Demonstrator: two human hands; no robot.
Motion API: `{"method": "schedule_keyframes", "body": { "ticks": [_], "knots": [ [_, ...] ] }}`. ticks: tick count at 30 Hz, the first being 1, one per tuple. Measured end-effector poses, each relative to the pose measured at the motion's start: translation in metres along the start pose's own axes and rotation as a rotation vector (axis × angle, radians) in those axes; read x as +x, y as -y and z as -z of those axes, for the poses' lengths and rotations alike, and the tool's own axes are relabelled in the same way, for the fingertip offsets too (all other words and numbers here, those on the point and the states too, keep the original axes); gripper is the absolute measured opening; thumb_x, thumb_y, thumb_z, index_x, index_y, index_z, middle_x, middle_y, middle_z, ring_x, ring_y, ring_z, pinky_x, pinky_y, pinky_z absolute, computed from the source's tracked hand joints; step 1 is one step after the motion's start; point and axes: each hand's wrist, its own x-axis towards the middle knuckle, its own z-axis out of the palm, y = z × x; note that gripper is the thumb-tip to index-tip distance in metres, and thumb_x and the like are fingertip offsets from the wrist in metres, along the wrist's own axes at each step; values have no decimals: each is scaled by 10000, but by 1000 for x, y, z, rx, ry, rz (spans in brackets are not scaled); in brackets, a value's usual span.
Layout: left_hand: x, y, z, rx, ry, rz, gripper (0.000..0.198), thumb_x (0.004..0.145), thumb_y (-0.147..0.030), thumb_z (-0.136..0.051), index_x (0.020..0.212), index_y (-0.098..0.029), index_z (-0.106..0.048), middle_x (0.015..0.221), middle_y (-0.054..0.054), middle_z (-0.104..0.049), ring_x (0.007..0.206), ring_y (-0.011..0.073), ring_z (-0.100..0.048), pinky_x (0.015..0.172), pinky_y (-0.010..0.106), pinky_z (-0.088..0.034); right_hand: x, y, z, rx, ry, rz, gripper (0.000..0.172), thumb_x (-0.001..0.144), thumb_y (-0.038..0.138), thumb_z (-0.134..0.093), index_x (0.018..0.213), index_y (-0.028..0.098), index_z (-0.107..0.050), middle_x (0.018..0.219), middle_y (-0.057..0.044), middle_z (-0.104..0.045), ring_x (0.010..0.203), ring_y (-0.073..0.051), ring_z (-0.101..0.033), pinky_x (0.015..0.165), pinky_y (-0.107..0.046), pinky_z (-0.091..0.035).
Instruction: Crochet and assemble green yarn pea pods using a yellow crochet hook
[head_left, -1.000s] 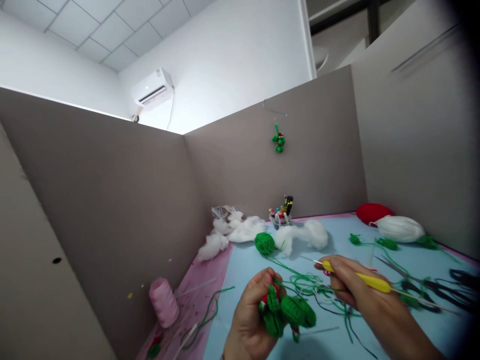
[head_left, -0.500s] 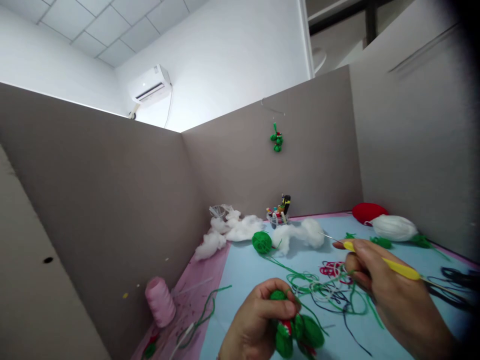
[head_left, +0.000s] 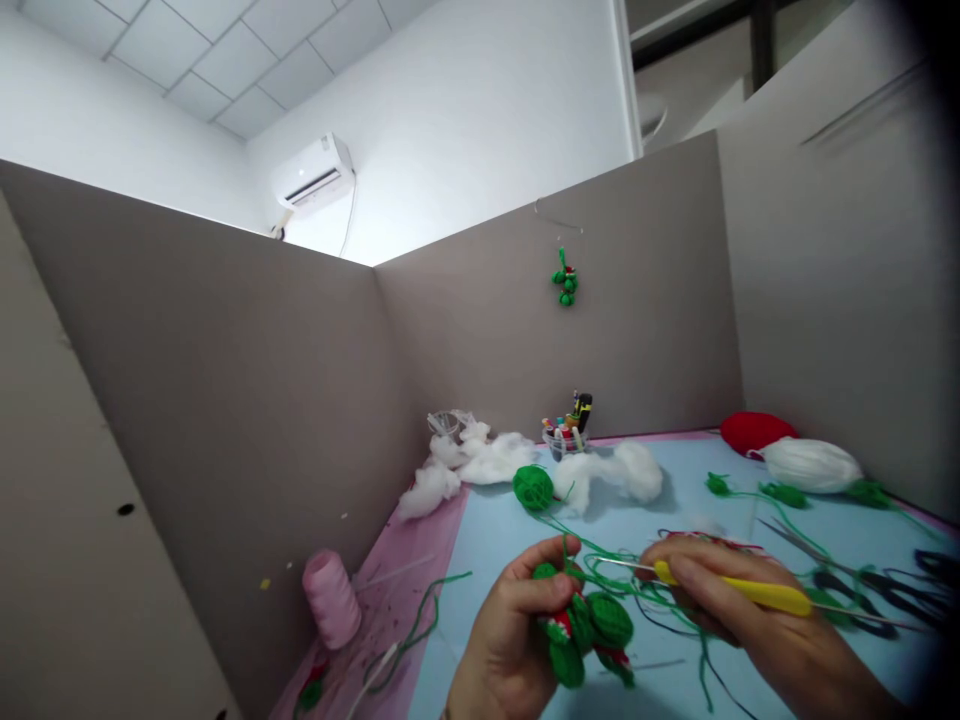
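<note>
Grey partition walls (head_left: 225,380) box in blue table mat (head_left: 495,540). Left hand (head_left: 517,630) clenched round green crocheted piece (head_left: 581,635); right hand (head_left: 742,610) pinching yellow-handled crochet hook (head_left: 739,590).

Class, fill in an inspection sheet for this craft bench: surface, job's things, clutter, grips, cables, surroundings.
Surface: blue mat with a pink edge strip, much of it covered.
Job's things: green-and-red crochet piece; yellow-handled crochet hook, metal tip pointing toward the piece.
Clutter: green yarn ball, white stuffing, pink spool, red yarn, white yarn, scissors, tub of small tools, loose green strands.
Grips: left hand shut on the crochet piece; right hand shut on the crochet hook.
Cables: one cord hanging from the air conditioner.
Surroundings: grey partitions on three sides; hanging ornament on the back one.
</note>
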Motion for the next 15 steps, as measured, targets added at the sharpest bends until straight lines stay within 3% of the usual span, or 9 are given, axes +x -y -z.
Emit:
{"method": "schedule_keyframes", "body": {
  "ticks": [2, 9, 15],
  "knots": [
    [0, 0, 0, -2, -5, -10, 454, 528, -110, -700, 975, -110, -618, 631, -19, -552, 524, 127, -550, 563, 302, -445, 1, -1, 1, -22, -13, 14, 352, 770, 546, -571, 752, 242, -748, 838, -61, -709, 758, -248, -643, 567, -270, -535],
    [0, -1, -2, 6, -30, -15, 346, 494, -133, -706, 830, -96, -638, 568, -23, -530, 479, 134, -536, 498, 330, -483, 10, -15, 9, 177, -181, -180, 373, 699, 564, -654, 854, 232, -722, 974, -77, -706, 945, -299, -632, 709, -326, -579],
    [1, 0, -4, 26, 11, 9, 316, 504, -117, -687, 815, -83, -642, 571, -2, -547, 487, 142, -553, 518, 316, -469, 10, -13, 8, 228, -275, -143, 372, 750, 552, -624, 889, 215, -695, 836, -85, -672, 785, -246, -631, 531, -259, -535]
  ]
}}
